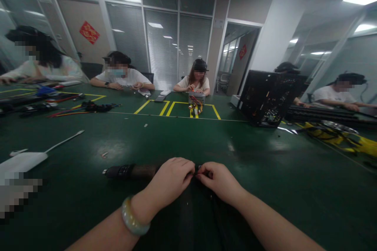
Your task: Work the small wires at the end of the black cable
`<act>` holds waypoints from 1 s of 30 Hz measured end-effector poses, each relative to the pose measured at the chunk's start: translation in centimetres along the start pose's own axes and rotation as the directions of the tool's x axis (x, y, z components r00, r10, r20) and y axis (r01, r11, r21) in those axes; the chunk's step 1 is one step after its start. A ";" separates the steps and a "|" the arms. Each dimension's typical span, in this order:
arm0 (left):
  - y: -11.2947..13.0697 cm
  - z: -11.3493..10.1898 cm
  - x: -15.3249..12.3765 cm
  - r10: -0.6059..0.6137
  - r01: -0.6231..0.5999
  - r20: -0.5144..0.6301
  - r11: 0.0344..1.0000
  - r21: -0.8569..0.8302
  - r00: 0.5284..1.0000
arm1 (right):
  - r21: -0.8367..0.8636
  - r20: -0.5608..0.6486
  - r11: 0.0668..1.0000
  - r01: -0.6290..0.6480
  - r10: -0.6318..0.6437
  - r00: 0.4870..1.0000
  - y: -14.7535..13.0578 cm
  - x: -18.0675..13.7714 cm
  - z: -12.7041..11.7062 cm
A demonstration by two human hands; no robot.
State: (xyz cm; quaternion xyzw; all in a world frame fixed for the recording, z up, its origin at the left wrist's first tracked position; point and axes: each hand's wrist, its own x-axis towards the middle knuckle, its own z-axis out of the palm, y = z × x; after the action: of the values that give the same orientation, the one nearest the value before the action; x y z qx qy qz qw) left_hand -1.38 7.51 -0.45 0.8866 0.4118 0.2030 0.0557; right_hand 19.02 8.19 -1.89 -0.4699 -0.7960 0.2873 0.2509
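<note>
In front of me lies a dark, corded-looking rod-shaped tool (143,171), perhaps an electric screwdriver, with a ribbed black collar and a small metal tip pointing left. My left hand (173,174) is closed over its right end, thumb and fingers pinched together. A greenish bangle (133,217) is on the left wrist. My right hand (219,180) pinches something small and dark close to the left fingertips. The fingers of both hands hide what lies between them. A dark cable (216,215) seems to run toward me below the right hand.
A white plastic piece with a cable (26,162) lies at left. Bundled wires (94,106) are farther back. A black computer case (265,98) stands back right, near yellow material (344,135). Several people sit around the green table (165,141); one handles a power supply (196,97).
</note>
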 end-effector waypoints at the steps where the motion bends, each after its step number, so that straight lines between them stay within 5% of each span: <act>1: 0.0 0.0 0.0 0.005 -0.005 -0.003 1.000 -0.001 1.000 | 0.002 -0.001 1.000 0.002 -0.002 1.000 0.0 0.0 0.0; 30: 0.1 -0.1 0.0 -0.004 0.004 0.001 1.000 -0.013 1.000 | 0.024 0.011 0.999 0.023 -0.023 1.000 -0.4 -0.2 -0.3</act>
State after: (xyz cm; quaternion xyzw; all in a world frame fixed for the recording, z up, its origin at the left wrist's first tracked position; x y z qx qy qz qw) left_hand -1.38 7.43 -0.32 0.8855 0.4123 0.2050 0.0620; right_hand 19.07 7.91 -1.42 -0.4561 -0.7993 0.2965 0.2554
